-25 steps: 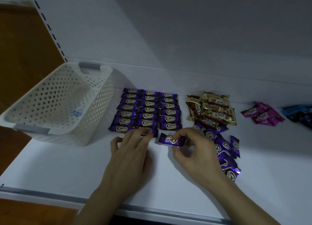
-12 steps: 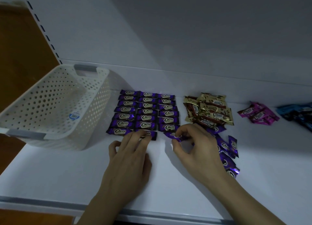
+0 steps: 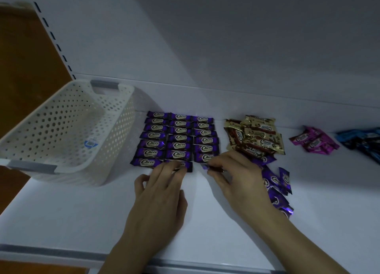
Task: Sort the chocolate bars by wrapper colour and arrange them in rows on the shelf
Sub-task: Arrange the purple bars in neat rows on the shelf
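purple foil-wrapped chocolate bars (image 3: 178,138) mostly gridded, left hand (image 3: 160,191) flat on one, right hand (image 3: 236,177) pinching another purple bar (image 3: 209,167); gold-wrapped heap (image 3: 257,135) and others unarranged.

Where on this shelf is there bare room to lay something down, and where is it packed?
Bare: the front shelf between the white basket and the left hand, and the front right in front of the pink pile and blue pile. Crowded: between the purple rows and gold pile, where the right hand pinches a purple bar beside loose purple bars.
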`<move>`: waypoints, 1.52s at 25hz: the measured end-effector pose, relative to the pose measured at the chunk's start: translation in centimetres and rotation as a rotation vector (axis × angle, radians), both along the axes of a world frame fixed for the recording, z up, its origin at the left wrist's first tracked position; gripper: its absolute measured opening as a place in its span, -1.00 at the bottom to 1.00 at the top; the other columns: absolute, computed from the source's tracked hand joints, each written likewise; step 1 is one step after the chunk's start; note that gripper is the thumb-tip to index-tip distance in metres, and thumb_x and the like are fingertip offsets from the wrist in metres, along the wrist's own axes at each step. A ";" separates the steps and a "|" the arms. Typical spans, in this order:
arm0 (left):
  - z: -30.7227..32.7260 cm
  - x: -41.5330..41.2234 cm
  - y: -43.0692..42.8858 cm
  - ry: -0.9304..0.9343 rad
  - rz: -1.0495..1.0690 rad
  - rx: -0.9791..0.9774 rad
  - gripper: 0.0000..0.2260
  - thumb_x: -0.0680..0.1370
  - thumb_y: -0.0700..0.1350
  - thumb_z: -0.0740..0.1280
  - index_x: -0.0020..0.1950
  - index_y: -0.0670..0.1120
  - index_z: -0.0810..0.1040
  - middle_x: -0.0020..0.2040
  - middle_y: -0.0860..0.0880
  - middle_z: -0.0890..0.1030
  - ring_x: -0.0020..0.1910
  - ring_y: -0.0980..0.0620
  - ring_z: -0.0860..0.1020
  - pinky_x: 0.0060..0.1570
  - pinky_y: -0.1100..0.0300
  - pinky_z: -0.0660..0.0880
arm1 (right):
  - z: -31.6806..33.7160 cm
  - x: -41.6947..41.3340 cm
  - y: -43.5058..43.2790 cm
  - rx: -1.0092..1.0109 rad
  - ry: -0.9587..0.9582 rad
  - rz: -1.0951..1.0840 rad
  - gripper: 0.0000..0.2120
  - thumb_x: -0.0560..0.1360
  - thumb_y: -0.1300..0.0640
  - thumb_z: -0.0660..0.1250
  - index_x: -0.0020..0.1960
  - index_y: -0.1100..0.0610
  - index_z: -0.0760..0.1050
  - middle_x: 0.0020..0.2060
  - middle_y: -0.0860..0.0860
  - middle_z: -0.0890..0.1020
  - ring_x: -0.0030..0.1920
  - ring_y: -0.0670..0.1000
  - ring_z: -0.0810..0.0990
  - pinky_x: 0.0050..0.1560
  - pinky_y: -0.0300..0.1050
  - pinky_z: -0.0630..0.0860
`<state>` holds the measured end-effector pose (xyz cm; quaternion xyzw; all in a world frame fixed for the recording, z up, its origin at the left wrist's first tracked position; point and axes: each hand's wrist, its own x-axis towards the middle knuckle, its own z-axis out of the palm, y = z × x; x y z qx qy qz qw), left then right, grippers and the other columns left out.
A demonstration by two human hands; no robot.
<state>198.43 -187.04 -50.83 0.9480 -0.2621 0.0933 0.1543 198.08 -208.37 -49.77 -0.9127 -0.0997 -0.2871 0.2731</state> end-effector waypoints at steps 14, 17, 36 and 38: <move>0.0 0.0 0.0 0.016 0.017 -0.002 -0.56 0.53 -0.05 0.10 0.39 -0.06 0.48 0.41 -0.01 0.46 0.36 -0.05 0.48 0.16 -0.11 0.35 | -1.1 -3.3 2.1 -0.151 0.177 -0.103 -0.77 0.53 0.09 0.30 0.12 0.13 0.61 0.04 -0.01 0.54 0.05 0.05 0.53 0.03 0.04 0.57; -0.1 0.1 0.0 0.001 0.014 -0.008 -0.56 0.53 -0.06 0.11 0.39 -0.05 0.47 0.41 -0.01 0.46 0.35 -0.05 0.48 0.15 -0.10 0.34 | -1.2 -3.3 2.1 -0.181 0.188 -0.107 -0.73 0.51 0.10 0.31 0.17 0.14 0.59 0.08 0.00 0.54 0.08 0.06 0.53 0.03 0.08 0.57; 0.3 -0.1 0.3 -0.009 0.008 -0.054 -0.56 0.51 -0.05 0.16 0.39 -0.04 0.47 0.40 -0.01 0.46 0.37 -0.03 0.45 0.21 0.00 0.26 | 3.2 -5.5 -2.1 0.044 0.123 -0.134 -0.70 0.52 0.16 0.33 0.24 0.08 0.57 0.17 -0.05 0.57 0.18 -0.06 0.49 0.20 -0.17 0.42; 1.6 -0.5 -1.2 -0.034 -0.098 -0.113 -0.60 0.55 -0.05 0.17 0.37 -0.07 0.50 0.36 -0.04 0.49 0.34 -0.07 0.48 0.25 -0.03 0.37 | 3.7 -6.8 -5.7 0.033 0.120 -0.187 -0.73 0.52 0.14 0.32 0.21 0.06 0.58 0.12 -0.08 0.60 0.12 -0.09 0.48 0.14 -0.15 0.45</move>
